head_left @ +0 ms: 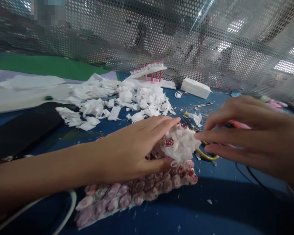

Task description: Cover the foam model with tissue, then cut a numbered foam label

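Observation:
My left hand (134, 147) is closed around a white crumpled-paper piece (183, 143), with thumb below and fingers above. Dark red rolled rosettes (169, 142) sit on that piece. Beneath the hand lies a long white strip (144, 189) covered in rows of pink, mauve and red paper rosettes. My right hand (250, 137) hovers to the right with its fingers apart and slightly blurred. One of its fingertips is at the right edge of the white piece; whether it touches, I cannot tell. Yellow-handled scissors (209, 157) lie partly hidden behind my right fingers.
Torn white paper scraps (147, 101) are heaped across the blue table (225, 209). Behind them stands a small model (149, 70) on red posts. A white box (195, 88) and a craft knife (203, 105) are at the back. A perforated metal screen (142, 36) borders the table.

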Demonstrator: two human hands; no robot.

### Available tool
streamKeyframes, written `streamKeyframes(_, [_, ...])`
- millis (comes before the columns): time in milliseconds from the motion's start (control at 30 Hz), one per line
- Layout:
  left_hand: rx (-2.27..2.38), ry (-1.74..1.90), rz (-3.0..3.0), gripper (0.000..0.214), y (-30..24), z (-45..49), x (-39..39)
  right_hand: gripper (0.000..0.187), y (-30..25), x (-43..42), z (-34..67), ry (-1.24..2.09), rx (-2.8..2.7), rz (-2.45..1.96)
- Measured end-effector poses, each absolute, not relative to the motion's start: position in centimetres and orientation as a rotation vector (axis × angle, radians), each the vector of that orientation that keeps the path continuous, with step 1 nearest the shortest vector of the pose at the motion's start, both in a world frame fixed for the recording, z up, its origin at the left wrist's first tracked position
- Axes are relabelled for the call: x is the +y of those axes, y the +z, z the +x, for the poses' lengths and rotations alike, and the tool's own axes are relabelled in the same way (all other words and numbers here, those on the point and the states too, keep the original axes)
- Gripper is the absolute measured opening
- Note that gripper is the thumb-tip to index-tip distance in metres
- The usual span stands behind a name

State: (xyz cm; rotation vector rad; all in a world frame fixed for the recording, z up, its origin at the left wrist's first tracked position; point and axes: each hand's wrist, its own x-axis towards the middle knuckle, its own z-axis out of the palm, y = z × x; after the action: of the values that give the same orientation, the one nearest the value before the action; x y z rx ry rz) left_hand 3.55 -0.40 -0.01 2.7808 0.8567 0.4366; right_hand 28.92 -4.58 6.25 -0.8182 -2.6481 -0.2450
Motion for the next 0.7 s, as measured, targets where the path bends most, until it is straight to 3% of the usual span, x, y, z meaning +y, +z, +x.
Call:
streamKeyframes(233, [0.854, 0.309, 2.797, 0.074, 0.7, 3.4, -0.2, 0.026, 5.2, -4.1, 28.4, -0.258, -2.757, -0.725])
streamKeyframes(367, [0.867, 0.34, 2.817, 0.073, 0.6, 3.6, -0.3, 0.015, 5.5, -3.9, 29.0, -0.227, -2.677, -0.8])
streamKeyframes(567, [0.835, 0.272, 2.842, 0.073, 0.6, 3.5, -0.1, 0.026, 5.9, -3.9, 29.1, -0.413, -2.838, -0.717])
streamKeyframes(700, [0.844, 0.281, 2.84, 0.076, 0.7, 3.3, -0.1, 0.019, 6.3, -4.4, 29.3, -0.508, -2.734, -0.736])
